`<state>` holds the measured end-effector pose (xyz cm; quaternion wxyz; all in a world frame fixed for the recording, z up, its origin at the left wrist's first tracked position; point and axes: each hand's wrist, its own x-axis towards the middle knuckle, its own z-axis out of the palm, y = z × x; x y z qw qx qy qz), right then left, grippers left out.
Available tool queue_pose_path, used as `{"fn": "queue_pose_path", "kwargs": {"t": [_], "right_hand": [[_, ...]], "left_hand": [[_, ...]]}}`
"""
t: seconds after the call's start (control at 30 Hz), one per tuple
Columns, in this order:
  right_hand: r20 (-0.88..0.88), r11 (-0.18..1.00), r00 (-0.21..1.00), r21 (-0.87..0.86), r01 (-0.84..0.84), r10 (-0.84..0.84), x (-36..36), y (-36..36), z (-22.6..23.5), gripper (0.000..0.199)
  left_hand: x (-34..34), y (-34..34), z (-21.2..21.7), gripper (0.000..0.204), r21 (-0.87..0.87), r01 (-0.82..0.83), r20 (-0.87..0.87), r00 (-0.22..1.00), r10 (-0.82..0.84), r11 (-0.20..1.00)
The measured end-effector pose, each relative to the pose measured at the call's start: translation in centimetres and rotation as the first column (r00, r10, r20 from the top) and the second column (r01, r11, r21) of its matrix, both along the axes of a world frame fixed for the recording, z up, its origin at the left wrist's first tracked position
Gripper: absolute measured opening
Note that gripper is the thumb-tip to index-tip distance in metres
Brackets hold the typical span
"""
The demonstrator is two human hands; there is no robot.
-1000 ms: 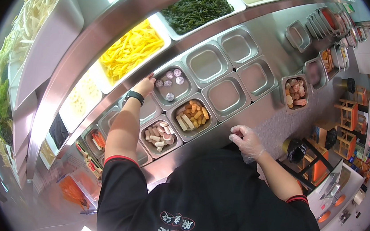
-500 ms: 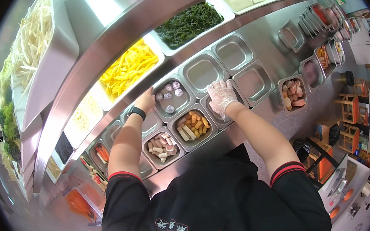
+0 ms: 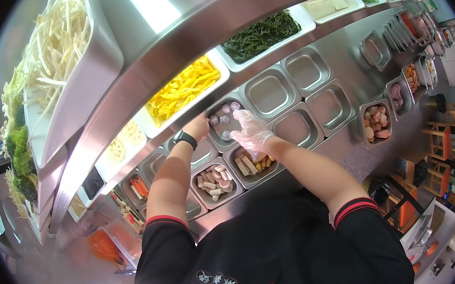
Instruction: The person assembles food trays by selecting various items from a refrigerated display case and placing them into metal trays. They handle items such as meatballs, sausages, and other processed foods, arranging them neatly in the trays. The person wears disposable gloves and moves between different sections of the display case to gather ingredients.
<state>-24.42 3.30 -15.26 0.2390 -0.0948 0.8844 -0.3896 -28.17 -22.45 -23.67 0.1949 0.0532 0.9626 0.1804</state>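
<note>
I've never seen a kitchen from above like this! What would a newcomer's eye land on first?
Probably the bright yellow strips, left of centre, with dark green seaweed to their upper right. Next, the speckled purple balls in a metal pan near the middle, with a clear-gloved right hand at its right side and the left hand at its left edge.

White characters (image 3: 216,280), red outlines, on black shirt (image 3: 283,248); red print on long packet (image 3: 129,213)
</note>
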Motion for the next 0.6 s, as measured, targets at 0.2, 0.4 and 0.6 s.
{"fn": "queue_pose_path", "kwargs": {"t": [0.2, 0.4, 0.6], "right_hand": [[0.284, 0.959, 0.936, 0.245, 0.142, -0.210, -3.0, -6.0, -2.8, 0.100], [0.399, 0.953, 0.871, 0.212, 0.219, -0.288, -2.1, -7.3, -4.1, 0.052], [0.396, 0.960, 0.882, 0.213, 0.183, -0.256, -2.4, -7.1, -4.1, 0.047]], "left_hand": [[-0.1, -0.3, 0.1, 0.048, -0.070, 0.075, -0.014, 0.997, -0.076, 0.995], [0.4, -0.8, -0.9, 0.044, -0.035, 0.094, -0.071, 0.993, -0.096, 0.995], [0.4, -0.7, -0.5, 0.048, -0.060, 0.096, -0.049, 0.994, -0.099, 0.994]]}}
